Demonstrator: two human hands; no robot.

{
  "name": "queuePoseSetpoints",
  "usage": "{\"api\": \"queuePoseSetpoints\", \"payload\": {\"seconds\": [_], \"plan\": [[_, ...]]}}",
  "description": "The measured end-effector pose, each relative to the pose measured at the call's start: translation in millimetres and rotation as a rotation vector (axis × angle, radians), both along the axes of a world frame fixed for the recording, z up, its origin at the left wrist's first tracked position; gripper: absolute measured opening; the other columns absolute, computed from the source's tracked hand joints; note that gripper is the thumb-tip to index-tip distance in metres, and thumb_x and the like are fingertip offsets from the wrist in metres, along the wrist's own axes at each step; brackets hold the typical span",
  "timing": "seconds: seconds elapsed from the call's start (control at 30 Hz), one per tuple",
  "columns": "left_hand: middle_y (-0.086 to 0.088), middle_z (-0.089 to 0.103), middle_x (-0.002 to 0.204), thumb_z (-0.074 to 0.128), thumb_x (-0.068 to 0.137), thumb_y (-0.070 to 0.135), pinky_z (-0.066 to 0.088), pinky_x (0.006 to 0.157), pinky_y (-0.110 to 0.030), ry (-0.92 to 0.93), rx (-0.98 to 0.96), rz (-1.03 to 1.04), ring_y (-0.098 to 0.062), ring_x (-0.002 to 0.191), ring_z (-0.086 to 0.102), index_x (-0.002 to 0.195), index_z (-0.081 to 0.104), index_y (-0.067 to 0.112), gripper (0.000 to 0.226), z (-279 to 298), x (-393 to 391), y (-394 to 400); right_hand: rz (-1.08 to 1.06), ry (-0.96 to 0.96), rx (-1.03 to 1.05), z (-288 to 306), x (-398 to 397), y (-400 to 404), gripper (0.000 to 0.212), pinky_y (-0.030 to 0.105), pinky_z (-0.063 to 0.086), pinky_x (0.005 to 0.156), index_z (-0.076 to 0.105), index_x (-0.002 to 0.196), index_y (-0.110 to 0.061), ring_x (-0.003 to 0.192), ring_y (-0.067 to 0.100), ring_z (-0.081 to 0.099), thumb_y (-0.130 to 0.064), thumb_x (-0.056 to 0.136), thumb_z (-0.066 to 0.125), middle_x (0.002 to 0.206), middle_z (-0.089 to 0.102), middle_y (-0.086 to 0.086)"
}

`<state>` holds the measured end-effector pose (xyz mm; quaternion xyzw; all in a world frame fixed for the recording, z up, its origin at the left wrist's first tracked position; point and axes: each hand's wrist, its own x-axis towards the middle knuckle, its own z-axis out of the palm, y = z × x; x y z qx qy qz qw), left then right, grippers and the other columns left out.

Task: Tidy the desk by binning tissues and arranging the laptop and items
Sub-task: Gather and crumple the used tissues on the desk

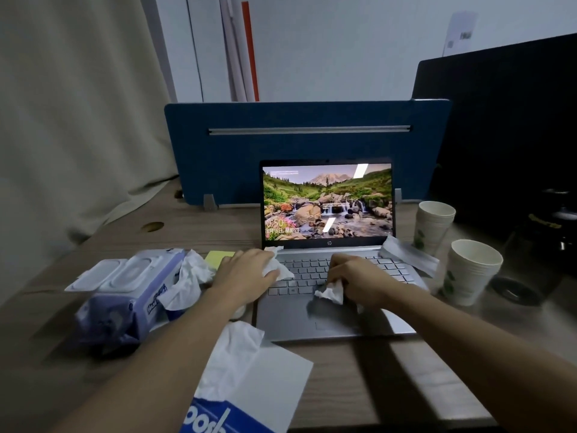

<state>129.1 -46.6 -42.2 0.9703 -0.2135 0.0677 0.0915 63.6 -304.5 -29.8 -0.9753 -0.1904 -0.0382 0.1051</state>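
An open silver laptop (pixel 327 323) with a lit landscape screen stands in the middle of the wooden desk (pixel 390 370). My left hand (pixel 246 271) grips a crumpled white tissue (pixel 281 270) over the keyboard's left end. My right hand (pixel 359 281) pinches another crumpled tissue (pixel 331 292) above the keys near the trackpad. A third tissue (pixel 406 254) lies across the laptop's right corner. More tissue (pixel 187 279) sticks out beside a purple wet-wipe pack (pixel 125 295) on the left. A tissue (pixel 237 351) pokes from a white and blue packet (pixel 249 398) at the front.
Two stacks of paper cups (pixel 434 226) (pixel 471 270) stand right of the laptop. A yellow sticky pad (pixel 218 256) lies by my left hand. A blue divider panel (pixel 306 145) closes the back, a dark monitor (pixel 505 120) and dark objects fill the right.
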Motion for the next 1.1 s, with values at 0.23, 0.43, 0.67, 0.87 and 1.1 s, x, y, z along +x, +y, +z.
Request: {"api": "queuePoseSetpoints", "payload": {"seconds": [0.23, 0.43, 0.67, 0.87, 1.1], "plan": [[0.0, 0.066, 0.115, 0.051, 0.092, 0.026, 0.046, 0.08, -0.037, -0.004, -0.078, -0.027, -0.026, 0.102, 0.057, 0.12, 0.058, 0.029, 0.029, 3.0, 11.6, -3.8, 0.02, -0.039, 0.043, 7.3, -1.1, 10.9, 0.025, 0.035, 0.05, 0.072, 0.073, 0.104, -0.016, 0.088, 0.022, 0.06, -0.013, 0.084, 0.059, 0.104, 0.059, 0.0], [0.007, 0.067, 0.108, 0.05, 0.092, 0.029, 0.05, 0.064, -0.033, 0.008, -0.205, -0.065, -0.019, 0.088, 0.062, 0.116, 0.06, 0.037, 0.028, 14.3, -5.9, 0.2, -0.005, -0.058, 0.097, 8.9, -4.9, 23.9, 0.025, 0.038, 0.049, 0.075, 0.07, 0.109, -0.014, 0.088, 0.023, 0.059, -0.012, 0.084, 0.066, 0.109, 0.055, 0.003], [0.003, 0.068, 0.104, 0.061, 0.088, 0.025, 0.054, 0.078, -0.038, 0.124, -0.424, -0.125, -0.017, 0.094, 0.064, 0.114, 0.059, 0.037, 0.029, 27.5, -30.1, 5.1, -0.105, -0.035, 0.311, 19.8, -11.6, 50.7, 0.017, 0.036, 0.041, 0.059, 0.044, 0.087, -0.017, 0.071, 0.028, 0.057, -0.014, 0.085, 0.061, 0.078, 0.059, 0.0], [0.004, 0.066, 0.11, 0.064, 0.088, 0.021, 0.056, 0.083, -0.046, 0.228, -0.635, -0.09, -0.018, 0.097, 0.065, 0.11, 0.062, 0.035, 0.026, 29.2, -44.2, 8.1, -0.202, 0.155, 0.676, 27.6, -20.4, 71.4, 0.016, 0.028, 0.045, 0.068, 0.046, 0.112, -0.016, 0.083, 0.014, 0.059, -0.02, 0.096, 0.048, 0.094, 0.059, 0.0], [-0.011, 0.067, 0.118, 0.05, 0.1, 0.02, 0.051, 0.082, -0.036, 0.523, -0.927, -0.027, -0.031, 0.109, 0.063, 0.124, 0.064, 0.017, 0.028, 30.0, -56.7, -3.9, -0.186, 0.66, 1.469, 29.9, -29.0, 90.3, 0.042, 0.031, 0.048, 0.084, 0.062, 0.118, -0.011, 0.092, 0.021, 0.062, -0.04, 0.1, 0.038, 0.107, 0.067, 0.008]]}}
